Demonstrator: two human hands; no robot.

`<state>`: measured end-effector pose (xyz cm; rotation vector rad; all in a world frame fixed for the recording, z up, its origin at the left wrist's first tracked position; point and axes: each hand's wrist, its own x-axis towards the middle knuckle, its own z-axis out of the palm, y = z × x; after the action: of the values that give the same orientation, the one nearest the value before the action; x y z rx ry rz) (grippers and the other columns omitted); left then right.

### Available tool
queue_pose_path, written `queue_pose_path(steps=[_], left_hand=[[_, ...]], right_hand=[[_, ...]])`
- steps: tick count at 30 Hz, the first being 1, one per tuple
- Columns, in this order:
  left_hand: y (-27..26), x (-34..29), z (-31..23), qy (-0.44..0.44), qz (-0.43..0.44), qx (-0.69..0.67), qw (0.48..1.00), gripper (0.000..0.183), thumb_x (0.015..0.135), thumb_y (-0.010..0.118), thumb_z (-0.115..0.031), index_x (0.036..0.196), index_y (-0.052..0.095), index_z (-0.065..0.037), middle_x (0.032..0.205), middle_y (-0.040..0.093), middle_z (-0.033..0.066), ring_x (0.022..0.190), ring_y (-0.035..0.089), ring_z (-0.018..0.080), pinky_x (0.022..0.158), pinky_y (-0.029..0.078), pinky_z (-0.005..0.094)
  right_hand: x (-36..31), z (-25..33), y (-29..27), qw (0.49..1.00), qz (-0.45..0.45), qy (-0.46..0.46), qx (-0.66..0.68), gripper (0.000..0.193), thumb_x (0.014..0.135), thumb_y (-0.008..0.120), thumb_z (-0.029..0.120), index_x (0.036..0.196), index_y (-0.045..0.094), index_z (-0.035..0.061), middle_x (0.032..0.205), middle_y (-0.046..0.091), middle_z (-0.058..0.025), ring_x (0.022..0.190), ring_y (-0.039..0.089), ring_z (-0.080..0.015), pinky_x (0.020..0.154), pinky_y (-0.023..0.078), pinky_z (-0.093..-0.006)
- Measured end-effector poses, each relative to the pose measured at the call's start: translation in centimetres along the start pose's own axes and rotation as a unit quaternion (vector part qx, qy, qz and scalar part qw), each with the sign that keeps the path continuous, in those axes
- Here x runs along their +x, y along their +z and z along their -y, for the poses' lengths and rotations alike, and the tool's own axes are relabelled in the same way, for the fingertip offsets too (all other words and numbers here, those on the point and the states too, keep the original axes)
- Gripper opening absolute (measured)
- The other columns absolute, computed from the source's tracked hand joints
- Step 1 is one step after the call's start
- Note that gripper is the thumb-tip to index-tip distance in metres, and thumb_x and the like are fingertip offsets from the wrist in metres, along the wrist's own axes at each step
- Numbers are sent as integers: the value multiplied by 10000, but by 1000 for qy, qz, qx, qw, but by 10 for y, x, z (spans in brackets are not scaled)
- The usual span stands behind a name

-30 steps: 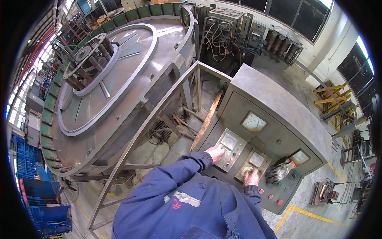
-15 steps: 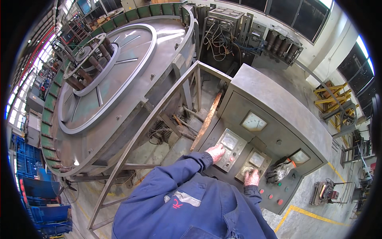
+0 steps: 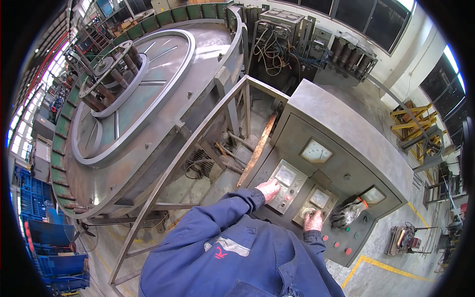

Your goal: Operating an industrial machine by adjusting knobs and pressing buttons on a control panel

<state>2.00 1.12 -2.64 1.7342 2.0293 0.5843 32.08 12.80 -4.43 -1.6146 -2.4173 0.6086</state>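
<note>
Both my hands are at the sloping face of a grey control cabinet (image 3: 341,123). With bent fingers, my left hand (image 3: 268,190) grips a control knob below the meter on the left control panel (image 3: 289,180); the fingers cover most of the knob. To its right, my right hand (image 3: 312,221) is closed round a second control knob on the right control panel (image 3: 324,194), under its small meter. Just right of that hand a worn grey work glove (image 3: 348,214) lies on the cabinet face. Red push buttons (image 3: 336,244) sit below it.
A big round metal turntable (image 3: 168,99) with slots and a raised ring fills the upper left. A metal rail frame (image 3: 180,151) and a rusty bar (image 3: 258,148) stand between it and the cabinet. Yellow metal stands (image 3: 413,121) are at the far right.
The slots on the round turntable have shifted: it has turned a little, apparently clockwise. My hands stay at the same places on the two panels.
</note>
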Motion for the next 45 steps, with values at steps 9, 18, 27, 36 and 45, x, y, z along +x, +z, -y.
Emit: queue_pose_path(steps=[9, 18, 27, 36, 45], left_hand=[[-2, 0, -1, -3, 9, -3, 1000, 271, 793, 654, -61, 1057, 592, -56, 1081, 551, 183, 1092, 607, 408, 902, 537, 504], [-2, 0, 0, -1, 5, -10, 1000, 263, 788, 651, -54, 1043, 589, -61, 1063, 554, 178, 1073, 615, 405, 893, 536, 505], [-2, 0, 1, 7, 4, 1, 1000, 274, 784, 655, -55, 1050, 594, -59, 1065, 554, 175, 1070, 617, 400, 888, 543, 501], [0, 1, 3, 14, 2, 3, 1000, 311, 772, 662, -59, 1074, 586, -50, 1077, 547, 177, 1071, 615, 403, 892, 543, 503], [-1, 1, 2, 6, 12, -1, 1000, 305, 781, 659, -64, 1077, 587, -44, 1089, 548, 184, 1090, 613, 406, 905, 539, 505]], right_hand=[[0, 3, -3, 1000, 2, 13, 9, 366, 889, 749, 218, 1137, 565, 21, 973, 710, -283, 949, 689, -470, 826, 539, -531], [1, 3, -3, 1000, 10, 22, 8, 368, 899, 745, 243, 1134, 569, 21, 971, 717, -275, 944, 693, -466, 830, 542, -529], [1, 4, -3, 1000, 8, 26, -5, 376, 895, 751, 252, 1126, 570, 19, 969, 718, -271, 939, 693, -463, 826, 543, -527], [1, 3, -1, 1000, 0, 23, 6, 374, 888, 761, 234, 1113, 565, 10, 962, 708, -275, 940, 689, -459, 828, 540, -519], [1, 2, -1, 1000, -1, 13, 8, 372, 897, 753, 240, 1116, 560, 9, 967, 704, -282, 945, 685, -466, 832, 535, -524]])
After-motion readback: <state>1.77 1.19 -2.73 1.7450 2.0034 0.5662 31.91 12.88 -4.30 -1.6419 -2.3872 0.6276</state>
